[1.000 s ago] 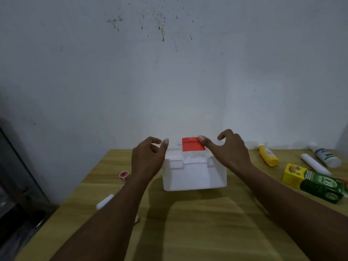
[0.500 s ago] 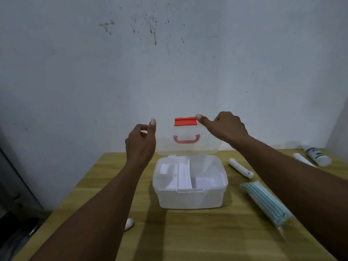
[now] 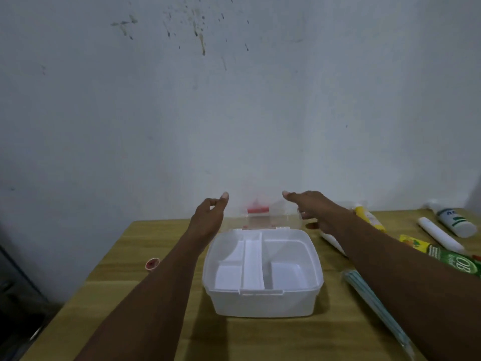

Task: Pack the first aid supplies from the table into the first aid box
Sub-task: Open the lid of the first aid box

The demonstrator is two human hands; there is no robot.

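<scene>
White plastic first aid box (image 3: 263, 300) stands open mid-desk (image 3: 260, 340), its clear lid (image 3: 270, 220) tipped back behind it and every compartment bare, so packing looks not yet begun. A yellow tube (image 3: 368, 217), white tube (image 3: 440, 234), green-labelled bottle (image 3: 455, 221), green carton (image 3: 442, 256) and mask pack (image 3: 369, 295) lie to its right, and a small red-capped pot (image 3: 152, 263) to its left. Both arms reach past the box: the left grip (image 3: 208, 217) is loosely curled and holds nothing beside the lid's left edge, while the right grip (image 3: 312, 207) is stretched over its right corner, contact unclear.
</scene>
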